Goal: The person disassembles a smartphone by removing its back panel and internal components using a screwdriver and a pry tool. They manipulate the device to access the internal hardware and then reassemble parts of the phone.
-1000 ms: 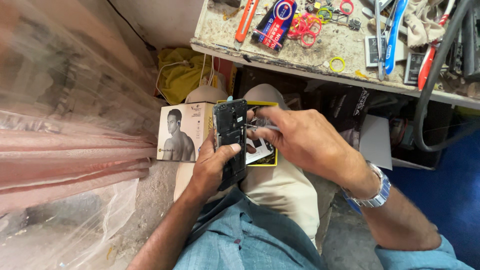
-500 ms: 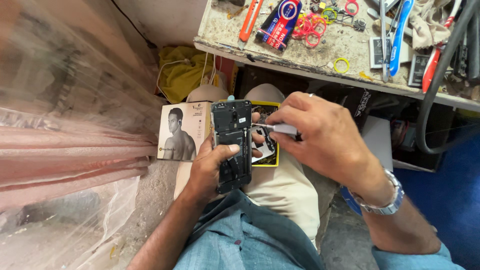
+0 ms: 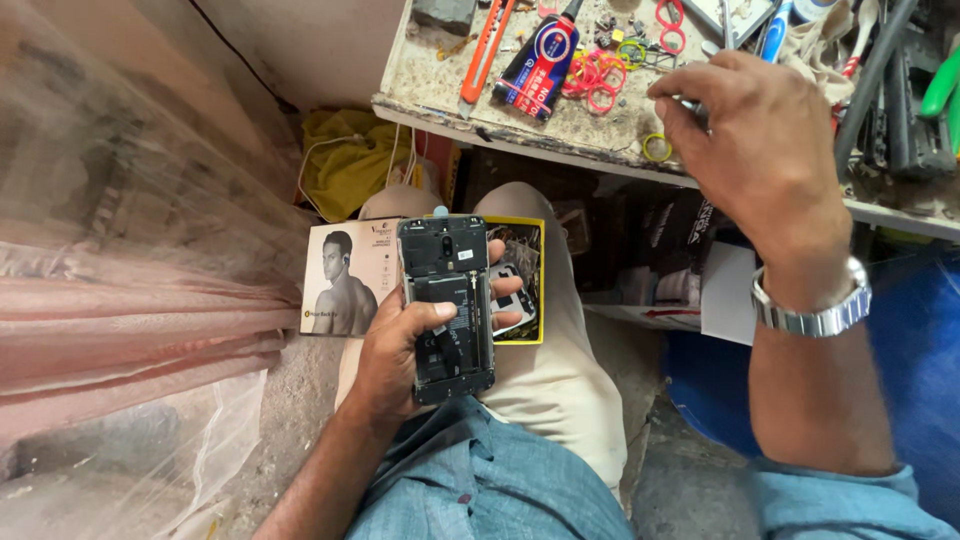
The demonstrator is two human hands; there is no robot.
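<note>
My left hand (image 3: 400, 355) grips an opened black phone (image 3: 447, 300) with its back cover off, inner parts facing up, held over my lap. Under it a yellow-edged box (image 3: 527, 262) of small parts rests on my knee, beside a printed cardboard box (image 3: 345, 278). My right hand (image 3: 755, 140) is raised at the edge of the workbench (image 3: 520, 140), its fingers pinched on a small metal tool whose tip just shows at the thumb. A metal watch (image 3: 815, 305) is on that wrist.
The workbench holds an orange cutter (image 3: 487, 50), a blue and red tube (image 3: 540, 65), pink and yellow rubber bands (image 3: 600, 75) and several tools at the right. A pink plastic-covered curtain (image 3: 120, 260) hangs on the left. A yellow cloth (image 3: 350, 160) lies below the bench.
My right hand has left the phone and risen to the workbench edge at the upper right. The left hand still holds the phone in the same place.
</note>
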